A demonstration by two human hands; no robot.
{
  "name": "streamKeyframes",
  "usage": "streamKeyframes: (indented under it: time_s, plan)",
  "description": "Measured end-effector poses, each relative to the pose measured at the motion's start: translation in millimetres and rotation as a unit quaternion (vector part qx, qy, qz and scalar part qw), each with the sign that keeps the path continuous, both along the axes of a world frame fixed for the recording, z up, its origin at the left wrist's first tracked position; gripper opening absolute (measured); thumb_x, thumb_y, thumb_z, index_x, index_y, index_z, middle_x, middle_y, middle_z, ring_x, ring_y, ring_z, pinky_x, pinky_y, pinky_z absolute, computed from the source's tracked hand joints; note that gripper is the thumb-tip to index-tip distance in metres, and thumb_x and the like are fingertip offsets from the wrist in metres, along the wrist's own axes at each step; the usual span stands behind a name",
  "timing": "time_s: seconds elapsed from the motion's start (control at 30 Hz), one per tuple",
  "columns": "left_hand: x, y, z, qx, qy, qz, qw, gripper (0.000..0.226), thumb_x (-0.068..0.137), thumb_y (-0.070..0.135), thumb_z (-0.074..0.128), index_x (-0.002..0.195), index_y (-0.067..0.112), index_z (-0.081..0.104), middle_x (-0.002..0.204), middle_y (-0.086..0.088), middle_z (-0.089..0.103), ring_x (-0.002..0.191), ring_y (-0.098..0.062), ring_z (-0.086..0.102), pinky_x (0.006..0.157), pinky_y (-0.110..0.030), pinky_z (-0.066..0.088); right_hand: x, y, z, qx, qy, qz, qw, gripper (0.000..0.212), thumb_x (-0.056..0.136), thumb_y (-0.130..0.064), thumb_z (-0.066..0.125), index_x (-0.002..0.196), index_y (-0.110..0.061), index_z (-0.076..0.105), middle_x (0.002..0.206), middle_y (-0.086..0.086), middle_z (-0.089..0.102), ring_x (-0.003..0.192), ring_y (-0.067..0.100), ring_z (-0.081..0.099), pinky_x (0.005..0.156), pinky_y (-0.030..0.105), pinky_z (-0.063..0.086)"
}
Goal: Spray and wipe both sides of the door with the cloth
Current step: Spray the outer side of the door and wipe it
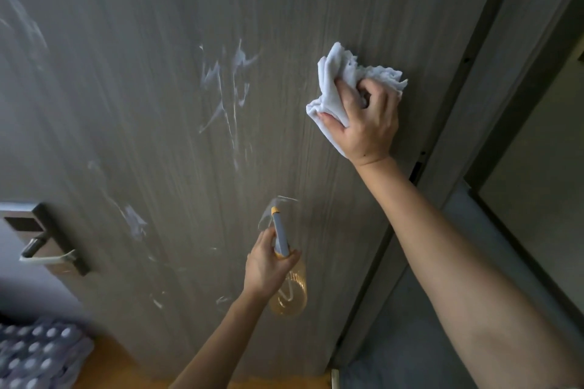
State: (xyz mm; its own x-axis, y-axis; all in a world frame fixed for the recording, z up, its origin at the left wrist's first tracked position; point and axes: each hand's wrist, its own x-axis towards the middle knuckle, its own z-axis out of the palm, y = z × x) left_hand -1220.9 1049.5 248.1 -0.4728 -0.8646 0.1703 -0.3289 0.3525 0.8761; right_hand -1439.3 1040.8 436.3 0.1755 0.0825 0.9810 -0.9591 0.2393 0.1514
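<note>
Across the whole view, one grey wood-grain door [158, 41] carries several white foam streaks [227, 82]. At right, the right hand [363, 123] presses one bunched white cloth [335, 79] against the door, fingers clenched in its folds. Lower centre, the left hand [268, 265] grips one amber spray bottle [289, 290]. At left, one metal handle [47, 254].

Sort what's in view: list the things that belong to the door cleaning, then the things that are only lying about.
Part of the job:
- door, streaked with white foam
- cloth, bunched in the right hand and pressed on the door
- spray bottle, held in the left hand

Only lying about:
- door handle and its lock plate
- pack of bottles on the floor
- door frame
</note>
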Motion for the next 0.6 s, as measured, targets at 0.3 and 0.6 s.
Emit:
streamKeyframes:
  time_s: [0.3, 0.6]
  plan:
    - [-3, 16, -14, 0.085, 0.036, -0.016, 0.996, 0.033, 0.07, 0.034, 0.071, 0.096, 0.033, 0.051, 0.088, 0.002, 0.063, 0.077, -0.021, 0.064, 0.073, -0.045, 0.056, -1, 2, -2, 0.011, -0.007, -0.002, 1.0, 0.043, 0.086, -0.055, 0.067, 0.118, -0.028, 0.058, 0.107, 0.001, 0.044, 0.092, 0.025, 0.051, 0.083, 0.039, 0.05]
    - [8, 27, -18, 0.095, 0.025, 0.0, 0.995, 0.03, 0.073, 0.033, 0.073, 0.095, 0.034, 0.053, 0.081, 0.003, 0.062, 0.076, -0.017, 0.063, 0.073, -0.044, 0.056, 0, 2, -3, 0.009, -0.012, 0.001, 1.0, 0.04, 0.088, -0.053, 0.066, 0.118, -0.028, 0.058, 0.108, 0.001, 0.044, 0.091, 0.026, 0.053, 0.084, 0.038, 0.048]
